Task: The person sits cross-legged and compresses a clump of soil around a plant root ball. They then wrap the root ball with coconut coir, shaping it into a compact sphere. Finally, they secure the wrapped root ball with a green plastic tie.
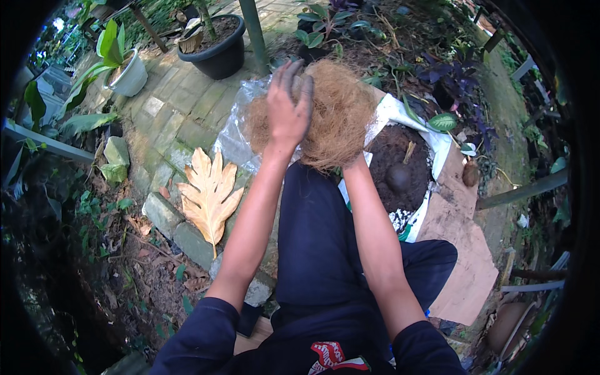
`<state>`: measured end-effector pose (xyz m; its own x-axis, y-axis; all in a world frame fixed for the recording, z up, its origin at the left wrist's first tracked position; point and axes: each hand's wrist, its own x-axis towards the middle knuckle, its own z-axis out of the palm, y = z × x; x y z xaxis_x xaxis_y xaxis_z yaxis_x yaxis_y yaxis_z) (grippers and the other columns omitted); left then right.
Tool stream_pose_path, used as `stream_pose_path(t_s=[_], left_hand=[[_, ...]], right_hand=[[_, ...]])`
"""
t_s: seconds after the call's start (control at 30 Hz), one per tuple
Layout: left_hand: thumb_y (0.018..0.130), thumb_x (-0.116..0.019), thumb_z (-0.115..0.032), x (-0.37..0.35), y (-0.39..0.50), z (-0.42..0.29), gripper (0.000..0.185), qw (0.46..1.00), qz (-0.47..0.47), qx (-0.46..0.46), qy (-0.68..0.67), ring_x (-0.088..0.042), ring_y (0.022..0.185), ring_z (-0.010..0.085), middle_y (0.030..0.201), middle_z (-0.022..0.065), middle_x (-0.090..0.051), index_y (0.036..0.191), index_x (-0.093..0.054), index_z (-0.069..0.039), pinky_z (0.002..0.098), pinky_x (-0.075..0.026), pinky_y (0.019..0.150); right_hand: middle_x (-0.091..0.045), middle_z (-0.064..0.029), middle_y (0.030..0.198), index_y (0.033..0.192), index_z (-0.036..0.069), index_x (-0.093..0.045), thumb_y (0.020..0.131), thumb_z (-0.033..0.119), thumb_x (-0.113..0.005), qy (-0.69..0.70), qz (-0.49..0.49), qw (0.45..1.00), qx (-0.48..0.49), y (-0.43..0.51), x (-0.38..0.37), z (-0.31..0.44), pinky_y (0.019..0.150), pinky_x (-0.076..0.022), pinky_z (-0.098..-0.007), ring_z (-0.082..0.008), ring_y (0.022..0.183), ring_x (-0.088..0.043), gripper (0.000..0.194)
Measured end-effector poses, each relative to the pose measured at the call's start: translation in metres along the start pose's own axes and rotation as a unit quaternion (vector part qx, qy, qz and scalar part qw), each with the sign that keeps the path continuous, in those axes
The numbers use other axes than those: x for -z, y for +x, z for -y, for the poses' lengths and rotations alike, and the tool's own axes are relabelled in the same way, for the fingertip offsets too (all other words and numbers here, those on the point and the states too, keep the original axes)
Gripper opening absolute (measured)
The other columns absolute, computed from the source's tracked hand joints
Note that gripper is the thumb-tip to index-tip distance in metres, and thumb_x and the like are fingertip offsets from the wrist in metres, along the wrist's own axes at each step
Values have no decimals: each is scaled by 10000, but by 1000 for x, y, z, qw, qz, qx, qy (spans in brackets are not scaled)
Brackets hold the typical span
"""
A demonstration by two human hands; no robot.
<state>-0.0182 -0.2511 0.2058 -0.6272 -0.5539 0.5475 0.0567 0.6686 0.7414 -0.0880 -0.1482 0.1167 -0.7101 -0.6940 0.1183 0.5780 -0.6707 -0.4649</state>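
Note:
A large tangled clump of brown coconut fibre (340,112) is raised in front of my knee. My right hand (352,163) supports it from below, its fingers hidden by the fibre. At the clump's left edge is my left hand (289,110), palm down with soil-dark fingers apart; whether the thumb touches the fibre I cannot tell. Behind that hand lies a clear plastic bag (229,136) with more coconut fibre (257,123) in it. To the right, an open white sack (440,145) holds dark soil (382,164), with a rounded dark lump (398,177) and a short stub on top.
Flattened cardboard (461,276) lies beneath and beside the sack. A dry lobed leaf (208,194) rests on the mossy brick paving (159,126). Beyond stand a black pot (218,58), a white pot (129,77) and a green post (255,37). Rough stones (161,213) edge the left side.

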Motion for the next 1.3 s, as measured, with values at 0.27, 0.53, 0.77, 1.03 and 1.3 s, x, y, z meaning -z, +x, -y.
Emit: stream_pose_path(t_s=[0.27,0.53,0.77,1.03,1.3], left_hand=[[981,-329,-429,-49,-31,3,497,920,309,-92,223,-158,1404,426,1538,130,-212,1439,-366,-239,622,-81,1110],[965,-381,-381,-36,-6,2,494,989,113,-72,-68,-233,1379,423,1496,176,-287,1416,-398,-181,574,-115,1127],[970,-310,-462,-63,-36,18,501,905,300,-124,275,-181,1408,394,1535,129,-219,1428,-385,-274,649,-53,1099],[914,-518,-327,-54,-29,10,564,989,116,-69,59,-282,1355,420,1465,208,-326,1421,-380,-121,539,-138,1135],[944,-437,-415,-55,-47,2,498,916,236,-177,274,-206,1398,387,1539,95,-220,1423,-383,-292,635,-129,1099]], right_hand=[[-50,-69,1575,1511,171,-42,1007,465,-229,-130,61,988,62,8,48,-16,1167,-86,-458,-243,1445,-71,613],[-254,-99,1521,1482,114,-209,1012,415,-311,10,46,996,73,-4,39,3,1137,-254,-415,-261,1379,-287,567],[-89,-80,1568,1507,139,-73,1012,426,-278,-74,49,993,72,11,49,-10,1167,-130,-425,-246,1437,-106,608],[-215,-95,1537,1491,128,-177,1012,425,-279,20,-33,997,71,-19,53,9,1152,-204,-435,-271,1406,-227,572],[-208,-92,1538,1491,128,-168,1011,437,-275,-31,6,995,95,-26,53,13,1154,-195,-441,-273,1407,-218,581]])
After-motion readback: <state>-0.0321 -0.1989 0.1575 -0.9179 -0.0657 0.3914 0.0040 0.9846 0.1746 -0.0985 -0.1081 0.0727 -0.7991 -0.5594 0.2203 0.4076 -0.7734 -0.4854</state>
